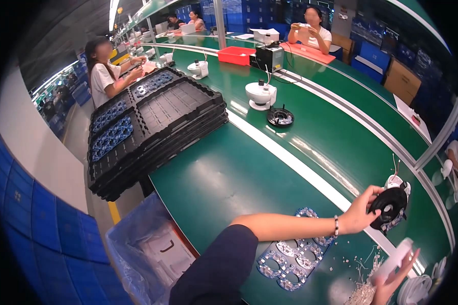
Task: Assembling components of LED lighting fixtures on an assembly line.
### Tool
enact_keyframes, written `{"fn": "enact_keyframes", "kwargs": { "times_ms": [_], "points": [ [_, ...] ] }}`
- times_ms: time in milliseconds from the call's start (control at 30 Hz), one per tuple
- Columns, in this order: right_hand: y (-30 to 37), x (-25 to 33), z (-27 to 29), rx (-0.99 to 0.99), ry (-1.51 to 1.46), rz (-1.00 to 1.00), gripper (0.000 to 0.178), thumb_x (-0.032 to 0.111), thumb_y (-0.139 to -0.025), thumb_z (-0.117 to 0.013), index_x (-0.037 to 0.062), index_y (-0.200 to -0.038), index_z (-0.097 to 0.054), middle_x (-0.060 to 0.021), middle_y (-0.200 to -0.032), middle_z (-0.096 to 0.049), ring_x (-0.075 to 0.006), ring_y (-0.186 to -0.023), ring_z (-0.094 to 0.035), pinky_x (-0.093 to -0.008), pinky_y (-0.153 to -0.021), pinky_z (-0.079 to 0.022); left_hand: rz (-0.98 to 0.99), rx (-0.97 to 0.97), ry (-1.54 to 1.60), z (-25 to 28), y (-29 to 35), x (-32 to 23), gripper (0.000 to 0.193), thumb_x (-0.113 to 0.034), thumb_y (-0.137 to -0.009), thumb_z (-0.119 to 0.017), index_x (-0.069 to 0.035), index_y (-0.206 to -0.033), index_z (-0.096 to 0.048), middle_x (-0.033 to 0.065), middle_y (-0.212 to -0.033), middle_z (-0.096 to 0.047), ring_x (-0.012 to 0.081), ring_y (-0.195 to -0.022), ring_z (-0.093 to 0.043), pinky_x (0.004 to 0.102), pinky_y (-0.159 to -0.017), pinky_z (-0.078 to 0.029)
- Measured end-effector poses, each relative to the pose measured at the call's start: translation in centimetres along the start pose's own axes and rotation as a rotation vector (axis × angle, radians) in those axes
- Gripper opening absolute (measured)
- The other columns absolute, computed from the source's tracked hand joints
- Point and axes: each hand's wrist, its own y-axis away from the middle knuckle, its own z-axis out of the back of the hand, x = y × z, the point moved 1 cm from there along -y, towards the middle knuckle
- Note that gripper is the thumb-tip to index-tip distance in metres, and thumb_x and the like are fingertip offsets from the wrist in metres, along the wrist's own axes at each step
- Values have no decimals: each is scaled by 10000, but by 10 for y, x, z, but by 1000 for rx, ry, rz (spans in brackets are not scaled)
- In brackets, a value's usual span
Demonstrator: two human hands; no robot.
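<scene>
My left hand [360, 213] stretches far to the right, its fingers closed on the rim of a black round housing [388, 207] with a hole in its middle. Right behind that housing is a white device body [395, 182] with thin wires rising from it; I cannot tell whether the two are joined. Lower down, my right hand [391, 287] grips a pale white plastic part [393, 261], seen nearly edge-on. Beneath my left forearm lie blue circuit board panels [292, 262] with round cut-outs. Beside my right hand is a heap of small wired connectors [362, 292].
Black stacked trays [173, 104] holding blue boards stand at the left. A lined bin [132, 244] sits below the table edge. White devices [260, 94], a black ring part [280, 117] and a red tray [235, 55] are along the green bench. Several people work farther off.
</scene>
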Motion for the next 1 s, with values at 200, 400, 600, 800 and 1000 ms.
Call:
{"fn": "enact_keyframes", "kwargs": {
  "times_ms": [200,400,600,800,1000],
  "points": [
    [-41,2,-28,-101,-126,33,1008,347,-627,-720,4,-1379,-143,-170,-1396,-225,-290,-1287,-243,-388,-1033,-228,20,210,75,-40,28,51,696,105,-661,-507,-1,-1309,-275,117,-1235,-432,203,-1185,-389,295,-996,-297],
    [-44,19,-59,10,147,-5,1148,338,-498,-835,-28,-1359,-170,-186,-1346,-286,-281,-1232,-329,-377,-1011,-284,769,296,825,-9,19,-3,690,-506,-860,-340,-44,-1361,-237,164,-1348,-330,286,-1252,-319,440,-1057,-208],
    [-42,26,-55,-28,113,6,1118,316,-529,-815,-36,-1352,-144,-224,-1316,-287,-312,-1213,-323,-391,-1002,-277,707,56,665,-34,27,32,628,-554,-886,-249,-62,-1240,-410,110,-1189,-503,238,-1086,-498,388,-933,-407],
    [-43,22,-73,-144,-578,-50,1138,302,-538,-822,-61,-1342,-103,-240,-1330,-249,-304,-1265,-267,-372,-1018,-270,738,229,1161,-29,30,27,680,-622,-837,-277,-98,-1247,-416,101,-1208,-490,274,-1098,-477,443,-950,-349],
    [-37,68,-26,-24,-425,134,1212,299,-490,-852,-47,-1356,-78,-257,-1382,-180,-303,-1276,-260,-374,-1019,-266,786,160,868,-21,18,2,669,-574,-855,-276,-76,-1287,-385,117,-1262,-463,270,-1159,-437,450,-992,-305]
  ]
}}
